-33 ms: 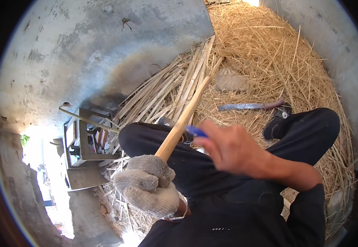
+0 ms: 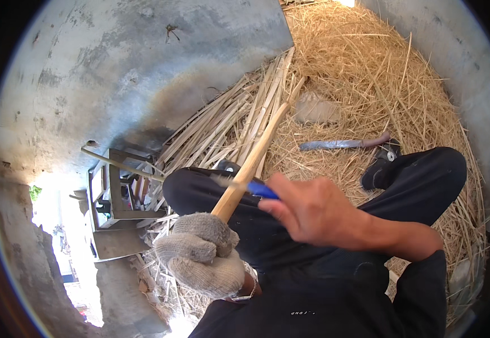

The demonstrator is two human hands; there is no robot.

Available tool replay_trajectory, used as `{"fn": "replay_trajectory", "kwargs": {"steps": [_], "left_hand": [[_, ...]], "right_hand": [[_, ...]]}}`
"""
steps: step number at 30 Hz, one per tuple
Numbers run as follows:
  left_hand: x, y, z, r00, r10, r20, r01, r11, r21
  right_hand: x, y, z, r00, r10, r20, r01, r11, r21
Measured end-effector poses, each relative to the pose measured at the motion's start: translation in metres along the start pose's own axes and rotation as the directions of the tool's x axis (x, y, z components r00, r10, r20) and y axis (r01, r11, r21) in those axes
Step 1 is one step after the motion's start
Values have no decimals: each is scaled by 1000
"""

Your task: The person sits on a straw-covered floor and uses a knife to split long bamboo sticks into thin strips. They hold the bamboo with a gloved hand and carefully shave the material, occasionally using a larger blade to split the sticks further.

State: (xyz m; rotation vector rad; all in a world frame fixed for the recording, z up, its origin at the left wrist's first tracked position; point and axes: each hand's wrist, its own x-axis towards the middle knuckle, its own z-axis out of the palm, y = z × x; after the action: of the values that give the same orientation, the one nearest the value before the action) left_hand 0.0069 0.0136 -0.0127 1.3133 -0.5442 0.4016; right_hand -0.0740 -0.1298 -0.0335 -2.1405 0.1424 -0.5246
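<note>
My left hand [image 2: 203,253], in a grey knitted glove, is wrapped round the near end of a long, pale peeled wooden stick [image 2: 256,155]. The stick slants up and away over my crossed legs, its far end thinner and bent. Bare, my right hand [image 2: 318,211] grips the blue handle of a knife [image 2: 263,190]. The knife's blade is blurred and lies across the stick, a little above the glove. Whether its edge touches the wood I cannot tell.
A curved blade with a brown handle [image 2: 343,144] lies on the heaped straw and shavings [image 2: 369,73] beyond my legs. Split wooden strips [image 2: 217,124] are piled along the left wall. A wooden box [image 2: 135,214] with small items stands at left. Grey walls [image 2: 143,62] enclose the space.
My right hand has shifted slightly toward me with the knife, and its blade now shows across the stick. The left hand and the stick have hardly moved.
</note>
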Motion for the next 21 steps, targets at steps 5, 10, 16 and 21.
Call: {"fn": "replay_trajectory", "kwargs": {"steps": [5, 10, 16, 21], "left_hand": [[4, -9, -10, 986, 114, 122, -126, 987, 96], [7, -15, -10, 990, 110, -84, -92, 977, 195], [11, -7, 0, 984, 119, 131, -121, 993, 4], [-2, -15, -23, 957, 103, 270, -66, 987, -145]], "right_hand": [[5, 37, 17, 998, -56, -27, 50, 981, -189], [14, 22, 22, 999, 23, -47, -34, 966, -257], [24, 70, 16, 984, 149, -97, -175, 906, -386], [8, 8, 8, 999, 16, -52, -21, 994, -110]]}}
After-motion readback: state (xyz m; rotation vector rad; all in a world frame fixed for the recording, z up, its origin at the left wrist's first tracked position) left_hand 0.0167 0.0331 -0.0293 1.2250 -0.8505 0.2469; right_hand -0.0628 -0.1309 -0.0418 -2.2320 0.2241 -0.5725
